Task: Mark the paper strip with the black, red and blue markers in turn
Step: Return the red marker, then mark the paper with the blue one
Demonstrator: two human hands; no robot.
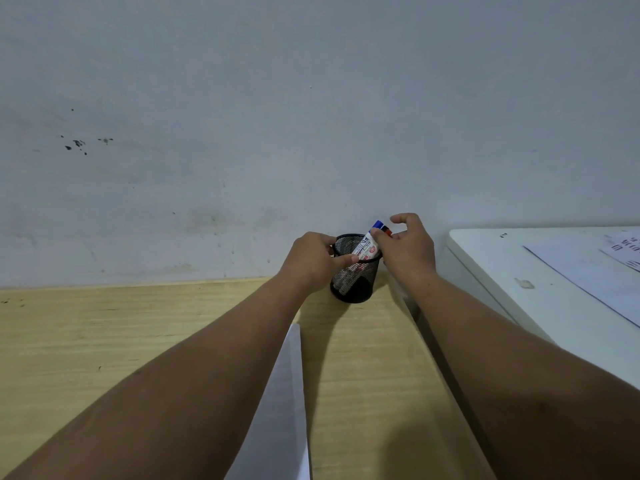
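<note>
Head view, wooden desk [104, 341], scuffed grey wall [311, 116], white cabinet [519, 271]

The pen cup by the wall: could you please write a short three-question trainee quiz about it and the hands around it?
1. True or false: the mesh pen cup stands upright on the wooden desk.
2. Which hand steadies the cup's rim: A) left hand B) right hand?
3. Fill in: the paper strip lies on the desk between the two ____.

Key: 1 true; 2 A; 3 forearms. The right hand's fingers are at the markers, whose blue cap shows above the rim.
</note>
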